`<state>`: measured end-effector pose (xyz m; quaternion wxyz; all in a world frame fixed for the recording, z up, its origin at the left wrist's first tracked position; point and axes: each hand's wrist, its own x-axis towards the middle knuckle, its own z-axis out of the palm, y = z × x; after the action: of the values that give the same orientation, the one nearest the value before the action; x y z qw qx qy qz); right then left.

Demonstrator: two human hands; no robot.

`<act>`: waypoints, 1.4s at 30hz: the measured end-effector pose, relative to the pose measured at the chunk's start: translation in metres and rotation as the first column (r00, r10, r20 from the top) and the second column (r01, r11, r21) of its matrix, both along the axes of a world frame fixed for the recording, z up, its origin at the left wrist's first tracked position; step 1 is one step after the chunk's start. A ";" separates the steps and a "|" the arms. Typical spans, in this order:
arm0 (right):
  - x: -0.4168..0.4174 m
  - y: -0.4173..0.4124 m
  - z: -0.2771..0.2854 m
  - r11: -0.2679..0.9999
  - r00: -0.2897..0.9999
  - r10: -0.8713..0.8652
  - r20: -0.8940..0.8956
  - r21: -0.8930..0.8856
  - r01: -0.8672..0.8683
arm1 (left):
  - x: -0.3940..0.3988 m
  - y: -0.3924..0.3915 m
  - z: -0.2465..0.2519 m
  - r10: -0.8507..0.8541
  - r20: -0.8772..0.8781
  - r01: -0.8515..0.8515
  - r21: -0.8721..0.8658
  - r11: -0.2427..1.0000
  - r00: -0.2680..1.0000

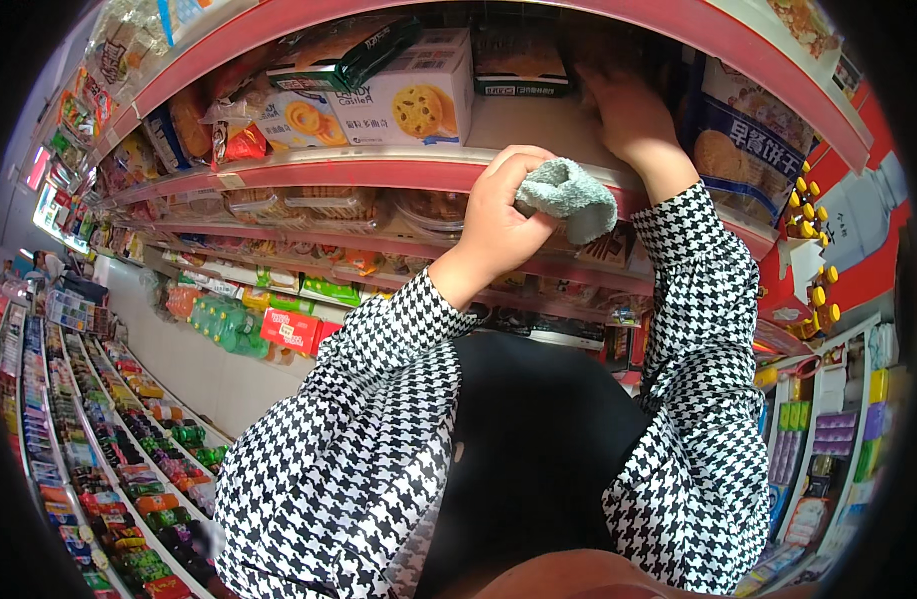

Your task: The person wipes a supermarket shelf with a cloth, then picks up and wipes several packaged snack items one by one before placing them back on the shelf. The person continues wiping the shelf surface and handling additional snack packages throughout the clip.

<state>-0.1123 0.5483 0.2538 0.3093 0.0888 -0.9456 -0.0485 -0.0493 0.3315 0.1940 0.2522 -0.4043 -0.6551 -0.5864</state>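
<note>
A grey-green terry cloth [567,196] is bunched in my left hand [503,210], just in front of the shelf's pink-red front edge [368,171]. My right hand [629,112] reaches deep into that shelf, between a dark green biscuit package [520,71] and a large blue-and-clear biscuit bag [750,150]. Its fingers lie in shadow, so whether they grip anything is unclear. Left of the dark green package stands a white cookie box [402,105] with a printed cookie. Another green-edged package [346,52] lies tilted on top of the boxes.
Clear plastic food tubs [331,206] line the shelf below. To the right, yellow-capped bottles [818,288] stand near the shelf end. Green drink bottles [226,322] and a red carton [290,329] sit lower left. Long shelves of bottled drinks [144,479] curve along the left.
</note>
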 end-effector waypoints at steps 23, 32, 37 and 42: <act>0.061 -0.064 0.030 0.961 0.874 0.163 -0.457 -0.127 -0.245 | -0.015 -0.025 0.005 -0.265 0.418 0.150 0.288 0.946 0.869; 0.140 -0.097 -0.002 0.819 0.777 0.393 -0.492 -0.198 -0.539 | -0.011 -0.054 0.020 -0.322 0.490 0.149 0.360 0.921 0.810; 0.111 -0.094 -0.049 0.774 0.601 0.510 -0.616 0.025 -0.632 | -0.014 -0.077 0.024 -0.384 0.594 0.179 0.375 0.909 0.707; 0.070 -0.161 -0.092 0.603 0.445 0.647 -0.619 0.057 -0.796 | 0.007 -0.126 0.005 -0.593 0.628 0.143 0.616 0.775 0.504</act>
<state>-0.0421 0.3877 0.1615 0.5811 0.4276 -0.6686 0.1799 -0.0420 0.2051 0.1994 -0.1107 -0.1558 -0.4186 -0.8878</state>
